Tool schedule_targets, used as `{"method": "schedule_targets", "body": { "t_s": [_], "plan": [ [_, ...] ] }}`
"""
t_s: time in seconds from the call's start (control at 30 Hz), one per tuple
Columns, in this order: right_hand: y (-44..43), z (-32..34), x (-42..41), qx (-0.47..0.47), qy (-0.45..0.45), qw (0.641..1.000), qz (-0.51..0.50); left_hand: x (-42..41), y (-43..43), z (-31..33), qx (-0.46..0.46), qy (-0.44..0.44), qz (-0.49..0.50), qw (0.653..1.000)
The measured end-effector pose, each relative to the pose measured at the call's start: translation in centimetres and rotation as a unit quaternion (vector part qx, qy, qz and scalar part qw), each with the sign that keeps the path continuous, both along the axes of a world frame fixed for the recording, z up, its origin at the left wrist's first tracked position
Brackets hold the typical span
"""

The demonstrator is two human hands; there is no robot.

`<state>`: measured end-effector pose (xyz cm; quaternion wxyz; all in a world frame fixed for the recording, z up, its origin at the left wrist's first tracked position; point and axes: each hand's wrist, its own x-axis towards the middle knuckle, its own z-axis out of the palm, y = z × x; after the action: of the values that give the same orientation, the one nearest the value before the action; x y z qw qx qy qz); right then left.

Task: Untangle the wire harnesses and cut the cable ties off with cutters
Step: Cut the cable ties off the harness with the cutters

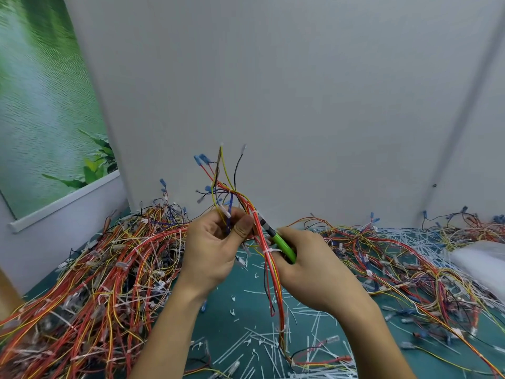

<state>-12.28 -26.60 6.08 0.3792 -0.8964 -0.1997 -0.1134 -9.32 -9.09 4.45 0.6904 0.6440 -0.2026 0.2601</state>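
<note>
A pale grey-white wall fills most of the view, plain and matte, evenly lit with no hard shadows. On the right a blurred grey strip runs down it at a slant, and a small dark spot sits just beside its lower end. On the left hangs a printed banner — rippled green water, with broad leaves near its lower edge — finished by a white rail along the bottom. Under the rail the wall is bare and pale. The counter is teal-green and meets the walls in a corner at the back left.
</note>
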Motion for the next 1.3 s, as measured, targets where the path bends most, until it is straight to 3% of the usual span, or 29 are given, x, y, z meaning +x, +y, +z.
{"method": "schedule_targets", "body": {
  "t_s": [0.83,1.3],
  "plan": [
    [1.4,-0.6,-0.4,-0.005,-0.003,1.0,-0.017,0.3,1.5,-0.2,0.032,0.011,-0.025,0.999],
    [2.3,-1.0,-0.2,0.02,-0.007,0.999,-0.033,0.5,1.1,-0.3,-0.002,0.014,-0.035,0.999]
  ]
}}
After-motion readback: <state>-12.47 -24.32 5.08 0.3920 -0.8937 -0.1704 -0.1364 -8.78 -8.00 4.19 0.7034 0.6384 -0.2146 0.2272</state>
